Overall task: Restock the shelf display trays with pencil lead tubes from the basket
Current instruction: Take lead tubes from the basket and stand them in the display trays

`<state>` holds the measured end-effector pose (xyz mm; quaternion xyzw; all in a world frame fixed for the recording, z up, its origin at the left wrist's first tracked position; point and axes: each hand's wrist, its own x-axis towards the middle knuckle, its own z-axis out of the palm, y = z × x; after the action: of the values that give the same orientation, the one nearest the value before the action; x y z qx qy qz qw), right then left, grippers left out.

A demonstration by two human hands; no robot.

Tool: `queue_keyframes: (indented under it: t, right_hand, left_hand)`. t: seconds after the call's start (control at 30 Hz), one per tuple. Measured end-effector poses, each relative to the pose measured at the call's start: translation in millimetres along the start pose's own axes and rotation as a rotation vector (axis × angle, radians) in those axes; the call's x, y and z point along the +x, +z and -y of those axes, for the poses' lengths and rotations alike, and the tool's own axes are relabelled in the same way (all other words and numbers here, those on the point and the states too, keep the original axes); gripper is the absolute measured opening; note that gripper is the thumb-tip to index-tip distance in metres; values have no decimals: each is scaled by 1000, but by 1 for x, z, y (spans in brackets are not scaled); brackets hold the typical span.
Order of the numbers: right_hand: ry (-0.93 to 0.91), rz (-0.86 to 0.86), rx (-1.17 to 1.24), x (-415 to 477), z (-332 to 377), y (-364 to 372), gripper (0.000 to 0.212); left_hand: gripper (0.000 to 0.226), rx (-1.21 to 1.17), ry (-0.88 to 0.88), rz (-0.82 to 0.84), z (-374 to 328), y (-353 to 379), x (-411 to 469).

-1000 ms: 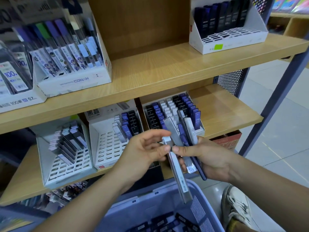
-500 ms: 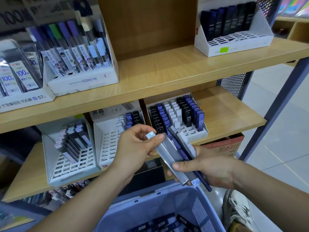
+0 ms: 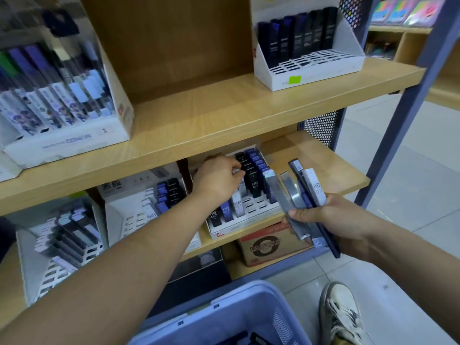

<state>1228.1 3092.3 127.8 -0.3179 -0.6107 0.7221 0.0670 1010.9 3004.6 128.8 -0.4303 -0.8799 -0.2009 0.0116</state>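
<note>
**Shelf** (image 3: 224, 113): two wooden boards on a grey-blue metal frame, with a tiled floor to the right.

**Basket** (image 3: 231, 305): blue plastic with slotted walls, at the bottom edge of the view, below the lower board. A few dark tubes (image 3: 251, 337) lie inside, blurred.

**Pen box** (image 3: 67, 143): white card, upper board, left. It holds upright pens with coloured caps.

**Upper tray** (image 3: 311, 75): white, upper board, right. Dark tubes stand in its back rows.

**Left tray** (image 3: 32, 265) and **middle tray** (image 3: 129, 215): white and slotted, side by side on the lower board, each partly filled.

**Display tray** (image 3: 249, 221): white, lower board, just right of the middle tray. It holds rows of black, blue and white tubes marked HB 0.7.

**Cardboard box** (image 3: 268, 245): brown with a red band, under the lower board.

**Shoe** (image 3: 341, 312): a worn white trainer on the floor, right of the basket.

**Left hand** (image 3: 219, 178): reaches into the back rows of the display tray. Its fingers are curled and pinch a pale tube (image 3: 239, 172), which the hand mostly hides.

**Right hand** (image 3: 331, 220): in front of the lower board, just right of the display tray. Its fingers are clenched round a fan of tubes (image 3: 290, 192), which are clear-grey, dark blue and white.
</note>
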Motion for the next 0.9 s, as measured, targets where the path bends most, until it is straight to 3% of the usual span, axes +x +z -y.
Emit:
queue_keyframes:
  t: [0.17, 0.3, 0.57, 0.67, 0.9]
  right_hand:
    - [1, -29, 43, -3, 4, -11, 23]
    - [7, -30, 49, -3, 5, -13, 16]
    - [19, -39, 76, -6, 7, -19, 18]
    - [13, -40, 69, -7, 8, -21, 16]
    - [10, -54, 81, -6, 9, -23, 19]
  left_hand:
    - [23, 41, -77, 20, 1, 9, 9]
    - [2, 20, -115, 38, -2, 8, 17]
    - [15, 107, -89, 123, -6, 4, 22]
    - [8, 43, -114, 98, -4, 2, 25]
    - [16, -277, -278, -20, 13, -6, 31]
